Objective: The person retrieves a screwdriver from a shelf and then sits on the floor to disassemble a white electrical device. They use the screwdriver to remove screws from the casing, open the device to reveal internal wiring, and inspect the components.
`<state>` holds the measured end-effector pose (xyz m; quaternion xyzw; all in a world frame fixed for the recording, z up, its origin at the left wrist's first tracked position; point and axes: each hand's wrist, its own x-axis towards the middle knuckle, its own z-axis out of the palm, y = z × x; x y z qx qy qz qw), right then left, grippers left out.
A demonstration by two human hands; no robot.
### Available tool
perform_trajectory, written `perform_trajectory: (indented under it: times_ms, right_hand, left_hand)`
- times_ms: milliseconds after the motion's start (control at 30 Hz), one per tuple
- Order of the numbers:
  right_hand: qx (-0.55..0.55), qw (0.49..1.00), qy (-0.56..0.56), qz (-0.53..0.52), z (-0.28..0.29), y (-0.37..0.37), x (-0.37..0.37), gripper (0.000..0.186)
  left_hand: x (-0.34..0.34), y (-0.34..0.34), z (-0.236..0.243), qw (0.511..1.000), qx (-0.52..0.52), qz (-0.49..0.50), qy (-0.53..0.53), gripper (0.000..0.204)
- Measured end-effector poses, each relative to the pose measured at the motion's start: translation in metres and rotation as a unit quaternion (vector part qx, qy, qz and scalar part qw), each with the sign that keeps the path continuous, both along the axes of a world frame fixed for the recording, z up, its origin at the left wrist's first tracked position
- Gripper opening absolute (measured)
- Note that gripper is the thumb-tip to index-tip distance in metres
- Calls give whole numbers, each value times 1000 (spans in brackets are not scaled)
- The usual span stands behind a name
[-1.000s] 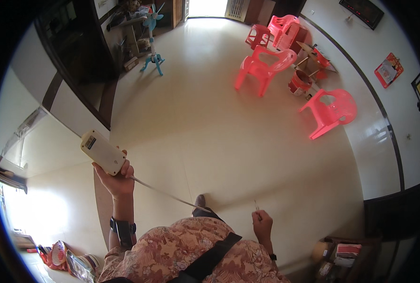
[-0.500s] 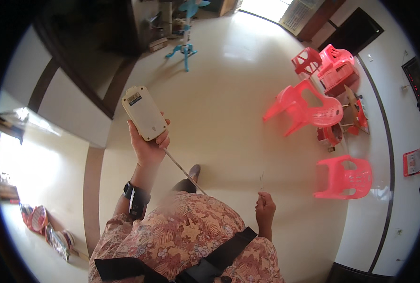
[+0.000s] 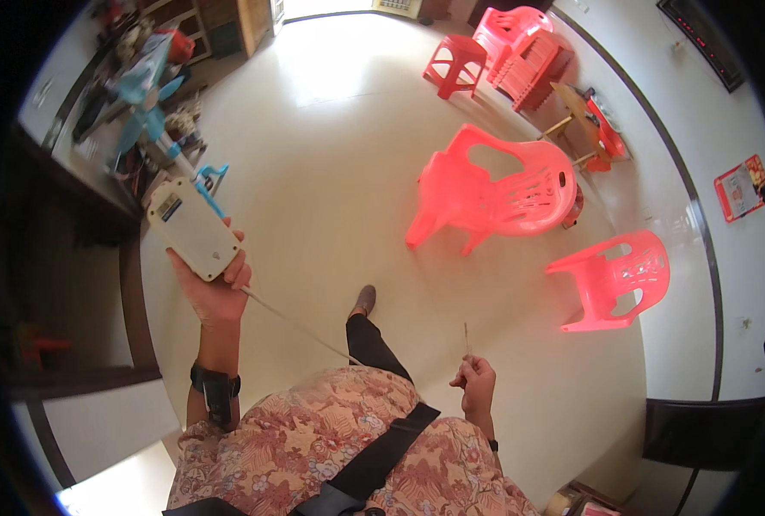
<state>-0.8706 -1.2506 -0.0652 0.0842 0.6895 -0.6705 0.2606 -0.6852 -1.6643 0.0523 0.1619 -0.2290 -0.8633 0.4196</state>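
1. On my feed the left hand point(image 3: 212, 297) has a full grip on a cream box point(image 3: 191, 230), thumb on one side and fingertips curling over the opposite edge. So that grip is holding something, spread about as wide as the box.
2. The box itself looks like hard, smooth plastic: flattish slab, rounded corners, tiny dark screw holes, and a little dark label near the far end. It's up on the left, tilted, and from my angle it overlaps the legs of the fan point(image 3: 144, 110).
3. A thin pale cord point(image 3: 301, 327) shows just below that hand and slopes down to the edge of the shirt point(image 3: 313, 434), which is soft, flowery cloth.
4. The right hand point(image 3: 476, 378) is a narrow pinch, thumb against bent fingers, with a skinny rod point(image 3: 466, 338) poking up out of it. Too small for me to tell what it's made of.
5. Floor point(image 3: 313, 206) is pale, smooth and shiny, with glare at the far end.
6. Off to the right I see a pink armchair point(image 3: 494, 193) in glossy molded plastic with a slotted back, another pink chair point(image 3: 620, 279) near it, and a boxy red stool point(image 3: 456, 64) farther off.
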Motion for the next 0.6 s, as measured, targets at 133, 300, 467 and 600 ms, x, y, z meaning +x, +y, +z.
perform_trajectory:
  times_ms: [133,300,467,600]
  right_hand:
    - [77,997,31,-5,-11,-87,-116,16]
    - [201,948,202,141,-14,-180,-258,31]
    - [305,842,380,232,-35,-282,-386,24]
    - [378,760,446,284,-55,-361,-466,16]
  left_hand:
    - [-100,-88,11,1000,-9,5,-14,89]
    - [-175,-152,24,1000,-15,-12,-24,87]
    - [-255,-222,4,999,-12,10,-48,86]
    - [-331,-292,-25,999,11,-13,-52,86]
